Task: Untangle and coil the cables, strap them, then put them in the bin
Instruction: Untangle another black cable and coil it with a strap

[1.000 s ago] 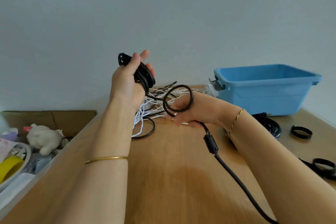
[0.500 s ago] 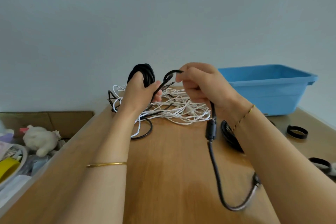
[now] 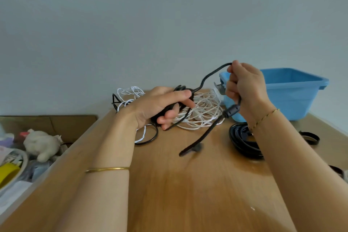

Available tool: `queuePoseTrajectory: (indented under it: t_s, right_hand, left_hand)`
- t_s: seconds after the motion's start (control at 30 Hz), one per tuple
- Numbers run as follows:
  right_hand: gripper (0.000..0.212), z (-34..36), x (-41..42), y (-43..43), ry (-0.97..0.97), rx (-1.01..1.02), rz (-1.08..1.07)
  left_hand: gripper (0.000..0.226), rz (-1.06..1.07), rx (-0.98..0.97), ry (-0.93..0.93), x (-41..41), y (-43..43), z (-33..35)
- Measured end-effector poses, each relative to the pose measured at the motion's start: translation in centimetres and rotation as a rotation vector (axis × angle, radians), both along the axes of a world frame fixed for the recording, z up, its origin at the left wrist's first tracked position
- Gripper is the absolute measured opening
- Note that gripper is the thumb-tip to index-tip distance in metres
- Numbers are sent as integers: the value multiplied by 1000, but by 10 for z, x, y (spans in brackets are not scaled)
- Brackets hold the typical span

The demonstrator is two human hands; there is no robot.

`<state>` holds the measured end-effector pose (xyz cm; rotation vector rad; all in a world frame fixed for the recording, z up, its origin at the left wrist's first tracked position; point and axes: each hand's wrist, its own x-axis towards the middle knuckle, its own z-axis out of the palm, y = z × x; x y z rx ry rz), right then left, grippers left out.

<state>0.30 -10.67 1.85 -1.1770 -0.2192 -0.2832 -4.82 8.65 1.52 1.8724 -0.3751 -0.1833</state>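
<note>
My left hand (image 3: 160, 107) grips a bundle of black cable coils low over the wooden table (image 3: 188, 184). From it the black cable (image 3: 211, 74) arcs up to my right hand (image 3: 244, 88), which is closed on it in front of the blue bin (image 3: 293, 96). Below my right hand the cable carries a ferrite lump (image 3: 231, 110), and its plug end (image 3: 195, 148) hangs blurred just above the table. A tangle of white cable (image 3: 203, 113) lies behind my hands. A coiled black cable (image 3: 243, 141) rests on the table under my right wrist.
Black strap rings (image 3: 309, 137) lie on the table's right side. To the left, below the table edge, a cardboard box (image 3: 56, 122) holds a plush toy (image 3: 41, 144) and other clutter. A pale wall stands right behind the table.
My left hand has dropped and tilted forward with the coils. My right hand has lifted to the right, drawing the cable's tail up so the plug end swings above the table.
</note>
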Motion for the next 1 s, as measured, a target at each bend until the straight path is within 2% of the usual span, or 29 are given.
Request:
queuePoseTrajectory:
  t_s: [0.2,0.3,0.4,0.53,0.63,0.73,0.8,0.9,1.0]
  right_hand:
    - [27,-11,7,12,59,-38,-12]
    - [29,-17,10,18,64,-126,-31]
    - [31,-23,11,19,73,-292,-26]
    - [38,-31,10,22,67,-586,121]
    - [43,-34,4,30,-14,-784,228]
    - [40,-30,-4,38,-46,-876,328]
    - [37,-28,-9,43,-21,-925,408]
    - [29,-25,-14,48,41,-1039,500]
    - [16,-23,-19,49,8,-1122,569]
  left_hand:
    - [28,-234,-14,164,-3,5,4]
    - [35,-285,-70,219,-4,8,5]
    - [34,-289,-248,233,-1,5,8]
    - [37,-409,-643,254,9,5,13]
    - [44,-290,-948,237,13,4,15]
    - [53,-120,-1146,108,12,1,13]
    - [48,-66,-1238,26,14,0,12]
    - [19,40,-1177,-104,18,-1,11]
    - [23,254,-1090,-195,24,3,5]
